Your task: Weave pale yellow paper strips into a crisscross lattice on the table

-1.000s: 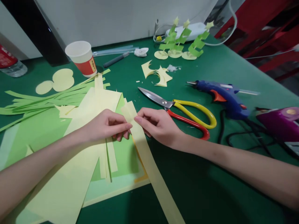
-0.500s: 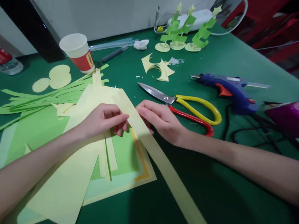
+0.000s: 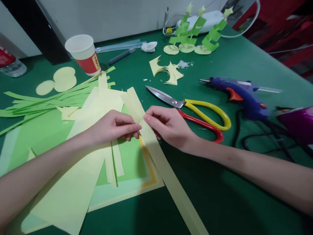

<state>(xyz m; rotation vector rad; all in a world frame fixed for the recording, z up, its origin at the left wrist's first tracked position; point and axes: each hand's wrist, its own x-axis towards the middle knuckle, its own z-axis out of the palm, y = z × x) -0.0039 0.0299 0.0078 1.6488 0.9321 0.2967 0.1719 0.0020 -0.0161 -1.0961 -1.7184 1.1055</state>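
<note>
Left hand (image 3: 117, 127): left of the scissors (image 3: 179, 104); I read thumb and fingers pinched on the strip's left edge.
Paper strip (image 3: 161, 163): left of the scissors, directly between my two grips, long axis slanting far-left to near-right; neither hand clearly nearer.
Right hand (image 3: 168, 127): at the scissors' near-left, pinching the strip's right edge, thumb on top.

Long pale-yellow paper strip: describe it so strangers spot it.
On the green tabletop lie metal scissors with yellow and red handles. Left of their handles, the left hand and right hand hold the pale-yellow paper strip. Unlike neighbouring strips, it crosses the picture's bottom edge.
</note>
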